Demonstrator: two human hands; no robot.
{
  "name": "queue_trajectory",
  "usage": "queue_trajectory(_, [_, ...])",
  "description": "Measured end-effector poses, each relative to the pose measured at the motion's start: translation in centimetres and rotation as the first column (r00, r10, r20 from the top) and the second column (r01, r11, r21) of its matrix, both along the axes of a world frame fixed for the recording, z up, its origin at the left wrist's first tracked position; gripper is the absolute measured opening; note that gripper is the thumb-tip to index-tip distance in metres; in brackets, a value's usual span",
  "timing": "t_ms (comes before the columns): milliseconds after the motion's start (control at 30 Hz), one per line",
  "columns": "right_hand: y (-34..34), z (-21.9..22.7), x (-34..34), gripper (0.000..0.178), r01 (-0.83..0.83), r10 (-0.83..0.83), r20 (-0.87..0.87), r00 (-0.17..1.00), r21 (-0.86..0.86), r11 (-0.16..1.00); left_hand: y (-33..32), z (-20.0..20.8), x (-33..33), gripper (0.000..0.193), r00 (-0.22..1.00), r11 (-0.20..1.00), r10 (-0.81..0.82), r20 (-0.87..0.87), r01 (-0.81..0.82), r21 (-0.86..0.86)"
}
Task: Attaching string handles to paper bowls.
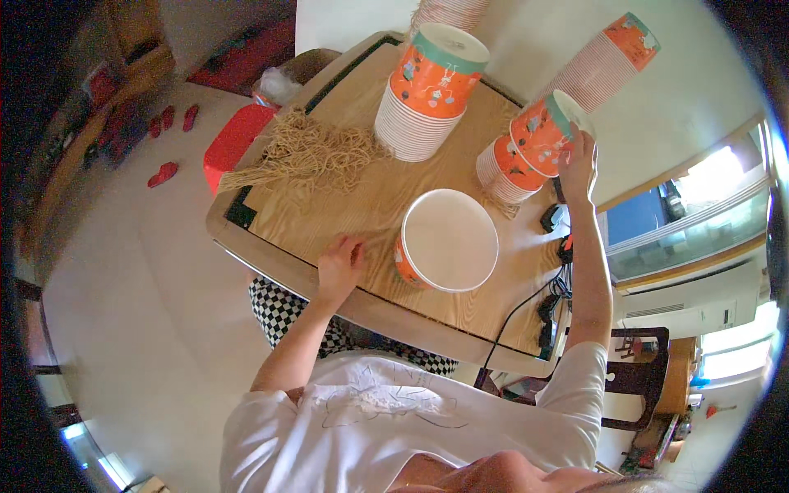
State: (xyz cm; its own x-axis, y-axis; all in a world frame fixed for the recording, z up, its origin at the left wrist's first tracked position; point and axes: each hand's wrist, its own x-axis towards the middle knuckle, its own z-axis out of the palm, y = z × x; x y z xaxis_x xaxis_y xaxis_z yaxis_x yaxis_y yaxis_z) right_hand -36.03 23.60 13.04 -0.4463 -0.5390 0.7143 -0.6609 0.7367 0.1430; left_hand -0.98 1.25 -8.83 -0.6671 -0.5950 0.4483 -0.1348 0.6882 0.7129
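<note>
A large paper bucket (450,240) stands mouth up near the table's front, its inside white and its outer wall orange. Left of it, my left hand (341,260) rests at the table edge with loosely bent fingers and nothing visible in them. My right hand (579,161) grips the side of an upside-down orange and green paper bucket (542,135) at the top of a short stack on the right. A taller stack of upside-down paper buckets (429,94) stands farther back. Left of that stack lies a tangled heap of tan twine strands (316,156).
Black cables and plugs (559,283) lie along the table's right edge. Another long bucket stack (612,62) leans by the wall. A red stool (238,146) stands left of the wooden table (288,226). A dark chair (649,361) is at the right.
</note>
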Motion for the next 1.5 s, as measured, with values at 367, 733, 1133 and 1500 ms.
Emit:
queue_trajectory(367, [0.1,-2.2,0.7,0.054,0.007,-0.01,0.073,0.997,0.042,0.999,0.2,0.1,0.0,0.009,0.997,1.0,0.03,0.066,-0.03,-0.002])
queue_trajectory(733, [0.1,-3.6,0.6,0.057,-0.003,0.001,0.03,1.0,0.056,0.998,-0.2,-0.5,-0.3,0.009,0.999,0.999,-0.016,0.05,0.014,0.037])
queue_trajectory(1133, [0.2,-4.3,0.7,0.058,-0.007,0.004,0.05,0.999,0.076,0.997,-0.2,-0.3,-0.3,0.009,1.0,1.0,0.004,0.001,-0.004,-0.008])
queue_trajectory(1500, [0.4,-4.4,0.7,0.063,-0.002,-0.003,0.074,0.997,0.068,0.998,-0.1,0.0,-0.3,0.008,1.0,1.0,0.001,0.027,-0.001,-0.011])
